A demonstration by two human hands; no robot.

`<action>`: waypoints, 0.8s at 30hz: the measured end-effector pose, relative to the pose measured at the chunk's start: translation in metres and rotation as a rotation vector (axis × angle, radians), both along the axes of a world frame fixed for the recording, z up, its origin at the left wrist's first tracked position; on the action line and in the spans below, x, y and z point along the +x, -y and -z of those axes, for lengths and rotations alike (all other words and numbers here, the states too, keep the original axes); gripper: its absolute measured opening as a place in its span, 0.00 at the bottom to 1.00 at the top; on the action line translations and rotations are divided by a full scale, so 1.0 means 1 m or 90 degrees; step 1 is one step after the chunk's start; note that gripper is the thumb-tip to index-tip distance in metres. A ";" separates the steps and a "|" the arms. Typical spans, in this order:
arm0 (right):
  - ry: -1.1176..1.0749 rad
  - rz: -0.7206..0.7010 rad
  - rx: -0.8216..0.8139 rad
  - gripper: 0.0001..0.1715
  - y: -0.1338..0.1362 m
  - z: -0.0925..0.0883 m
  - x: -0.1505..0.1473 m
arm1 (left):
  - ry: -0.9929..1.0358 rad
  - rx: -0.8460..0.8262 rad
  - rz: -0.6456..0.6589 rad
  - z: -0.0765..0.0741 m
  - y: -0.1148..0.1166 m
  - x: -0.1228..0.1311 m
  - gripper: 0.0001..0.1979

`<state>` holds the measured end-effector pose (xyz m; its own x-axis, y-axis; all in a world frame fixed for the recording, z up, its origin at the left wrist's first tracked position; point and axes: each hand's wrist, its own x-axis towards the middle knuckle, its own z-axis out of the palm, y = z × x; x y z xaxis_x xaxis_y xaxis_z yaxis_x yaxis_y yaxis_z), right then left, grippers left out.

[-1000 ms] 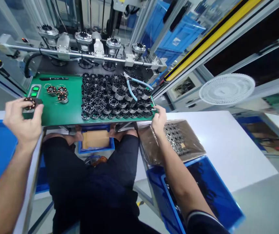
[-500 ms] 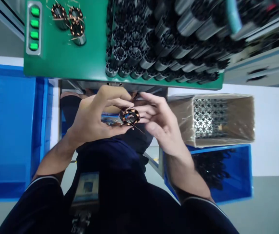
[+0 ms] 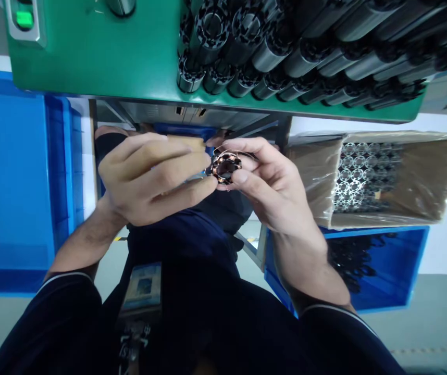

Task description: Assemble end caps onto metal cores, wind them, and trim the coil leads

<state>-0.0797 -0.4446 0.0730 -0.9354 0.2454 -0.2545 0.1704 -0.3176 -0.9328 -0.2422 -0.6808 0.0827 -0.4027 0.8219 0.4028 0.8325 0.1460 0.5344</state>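
Observation:
A motor stator (image 3: 226, 169) with copper windings, its round open end facing up, is held between both hands above my lap. My right hand (image 3: 274, 182) grips its right side, the thumb on the near rim and the fingers behind. At its left edge, the fingertips and thumb of my left hand (image 3: 157, 177) are closed together on it; whether they pinch its body or a wire there is hidden. Thin loose wires arc over the top of the stator towards my right fingers.
Ahead, a green bench (image 3: 102, 62) carries rows of dark slotted metal cylinders (image 3: 250, 26). To the right are a plastic-lined carton (image 3: 426, 177) of metal rings and a blue bin (image 3: 399, 281) of black parts. A blue tray (image 3: 12, 208) with cylinders stands on the left.
The right hand has closed round the stator, and the left fingers have moved together at its left edge. The stator has shifted slightly right and up; the view has also shifted.

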 end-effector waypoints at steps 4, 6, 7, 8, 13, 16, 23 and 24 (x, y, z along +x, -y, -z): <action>-0.025 0.083 0.008 0.24 -0.007 0.006 0.004 | -0.129 0.170 -0.041 0.034 -0.001 0.007 0.08; -0.052 0.092 0.037 0.25 -0.010 0.009 0.007 | -0.071 0.143 -0.023 0.067 -0.005 0.015 0.03; -0.062 0.094 0.051 0.24 -0.010 0.010 0.009 | -0.014 0.105 0.001 0.082 -0.008 0.019 0.02; -0.064 0.098 0.060 0.23 -0.009 0.011 0.010 | 0.054 0.070 0.014 0.095 -0.010 0.023 0.03; -0.038 0.156 0.080 0.25 0.005 0.016 0.016 | 0.288 0.107 -0.164 0.086 -0.022 0.031 0.11; -0.035 0.158 0.077 0.25 0.012 0.020 0.016 | 0.297 0.036 -0.188 0.049 -0.035 0.033 0.22; -0.070 0.126 -0.015 0.27 0.009 0.026 0.013 | 0.620 0.268 -0.080 0.075 -0.050 0.057 0.19; -0.075 0.123 -0.039 0.27 0.008 0.027 0.015 | 0.676 0.283 -0.092 0.086 -0.048 0.059 0.17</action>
